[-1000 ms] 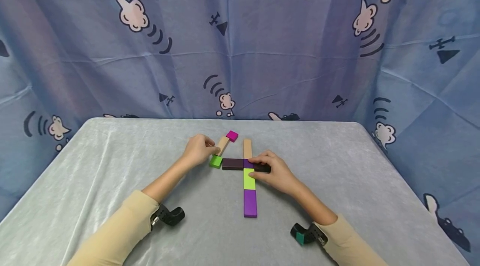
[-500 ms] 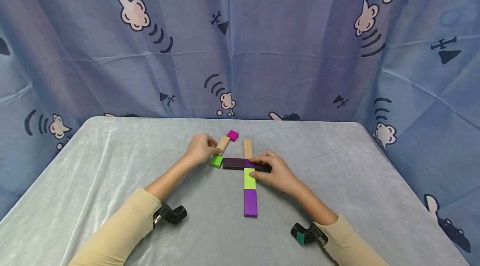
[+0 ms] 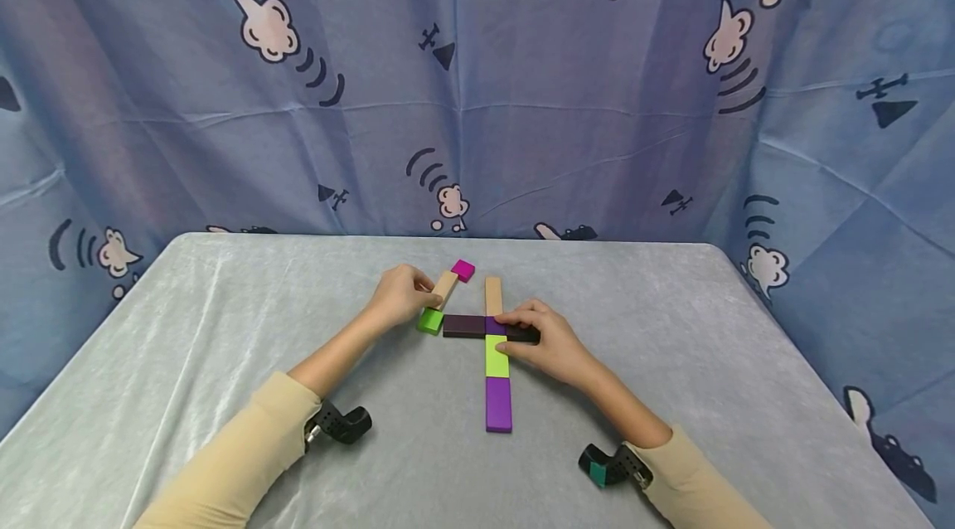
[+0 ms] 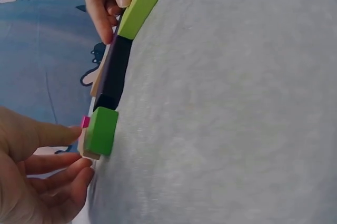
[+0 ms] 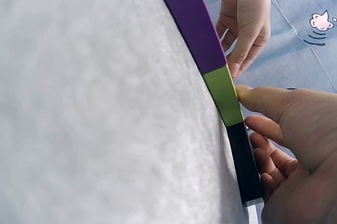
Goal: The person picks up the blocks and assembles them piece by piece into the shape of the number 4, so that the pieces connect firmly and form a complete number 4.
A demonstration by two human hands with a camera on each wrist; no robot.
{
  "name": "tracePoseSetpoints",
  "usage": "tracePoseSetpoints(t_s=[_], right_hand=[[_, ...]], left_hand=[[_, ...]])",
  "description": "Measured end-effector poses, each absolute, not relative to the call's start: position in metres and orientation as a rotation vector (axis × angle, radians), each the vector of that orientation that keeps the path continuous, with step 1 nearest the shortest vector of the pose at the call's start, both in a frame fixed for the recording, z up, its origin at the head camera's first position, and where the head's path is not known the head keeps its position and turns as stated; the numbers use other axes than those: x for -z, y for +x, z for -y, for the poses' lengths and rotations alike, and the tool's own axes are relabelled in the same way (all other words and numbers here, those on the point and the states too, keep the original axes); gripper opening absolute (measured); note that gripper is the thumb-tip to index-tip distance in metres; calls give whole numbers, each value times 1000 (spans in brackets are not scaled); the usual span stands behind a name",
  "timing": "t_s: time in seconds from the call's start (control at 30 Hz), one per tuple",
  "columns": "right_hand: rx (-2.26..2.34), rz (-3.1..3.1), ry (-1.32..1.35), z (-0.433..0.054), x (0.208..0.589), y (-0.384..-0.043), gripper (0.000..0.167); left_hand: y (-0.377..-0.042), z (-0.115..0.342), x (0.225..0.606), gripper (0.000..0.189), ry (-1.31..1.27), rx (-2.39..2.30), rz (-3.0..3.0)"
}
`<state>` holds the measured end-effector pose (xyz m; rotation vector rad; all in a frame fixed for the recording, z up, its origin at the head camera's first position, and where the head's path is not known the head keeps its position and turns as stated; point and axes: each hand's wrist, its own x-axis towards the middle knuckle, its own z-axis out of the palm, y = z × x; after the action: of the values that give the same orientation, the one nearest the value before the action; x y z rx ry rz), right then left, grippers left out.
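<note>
On the table, my left hand [image 3: 400, 297] pinches a slanted tan wooden block [image 3: 446, 286] between thumb and fingers. A magenta block [image 3: 463, 269] meets its far end and a bright green block [image 4: 102, 130] its near end. Alongside the green one, a dark brown block [image 3: 464, 327] runs to a small purple square [image 3: 494, 326] in the middle. My right hand [image 3: 548, 344] reaches over a second dark block [image 5: 245, 163], thumb at the lime block [image 5: 223, 95] and index fingertip at the purple square. Another tan block [image 3: 493, 295] extends beyond the square; a long purple block [image 3: 498, 405] continues nearer.
The table [image 3: 336, 479] wears a pale grey cloth. Behind it hangs a blue curtain [image 3: 477, 114] with a cartoon print. Black wrist mounts [image 3: 345, 426] sit on both forearms, low over the cloth.
The left hand and forearm have shifted very slightly right since the first frame, staying at the tan block. The right hand and the blocks keep their places.
</note>
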<state>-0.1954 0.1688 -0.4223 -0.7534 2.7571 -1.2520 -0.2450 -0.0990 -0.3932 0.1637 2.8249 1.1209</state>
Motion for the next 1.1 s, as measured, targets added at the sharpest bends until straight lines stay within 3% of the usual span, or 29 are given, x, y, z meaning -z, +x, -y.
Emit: tracePoseSetpoints(t_s=[1.1], right_hand=[[1286, -2741, -758, -170, 424, -195, 36]], left_hand=[[-303, 47, 384, 37, 291, -943, -2857]])
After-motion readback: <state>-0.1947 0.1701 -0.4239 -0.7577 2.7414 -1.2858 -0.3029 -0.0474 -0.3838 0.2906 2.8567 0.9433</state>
